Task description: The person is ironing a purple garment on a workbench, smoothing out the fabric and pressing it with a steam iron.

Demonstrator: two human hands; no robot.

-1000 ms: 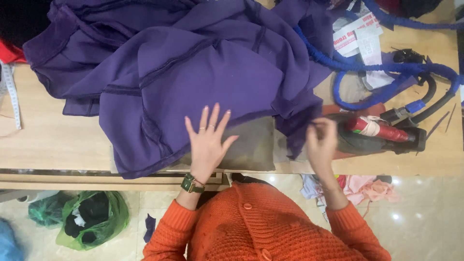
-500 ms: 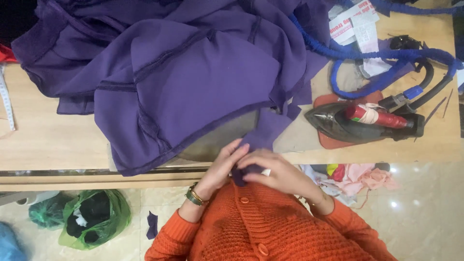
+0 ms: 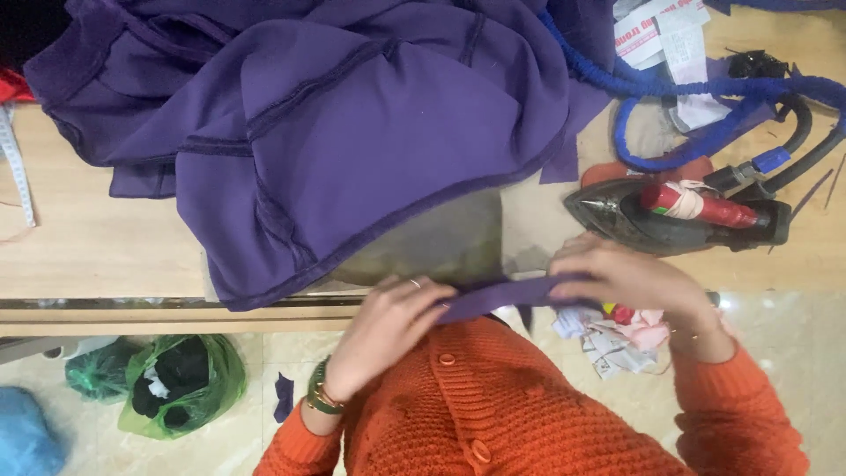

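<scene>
A narrow purple fabric strip (image 3: pixel 507 295) is stretched flat between my two hands at the table's front edge. My left hand (image 3: pixel 388 330) pinches its left end; a ring shows on one finger and a green watch on the wrist. My right hand (image 3: pixel 621 278) grips the strip's right end, just in front of the iron. A large purple garment (image 3: pixel 352 132) with stitched seams is heaped over the wooden table (image 3: pixel 97 247), its hem lying beside a grey pressing pad (image 3: pixel 441 242).
A black steam iron (image 3: pixel 679 216) with a red handle rests at the right, with blue hose (image 3: pixel 705 97) and black cable behind it. Paper labels (image 3: pixel 661 35) lie at the back right. A tape measure (image 3: pixel 18 167) hangs at the left. Green bag (image 3: pixel 181 383) and scraps (image 3: pixel 617 335) lie on the floor.
My hands have gone from the garment and pad to meeting at my chest with a purple piece, then drawn apart, pulling the strip out straight. The garment has shifted left.
</scene>
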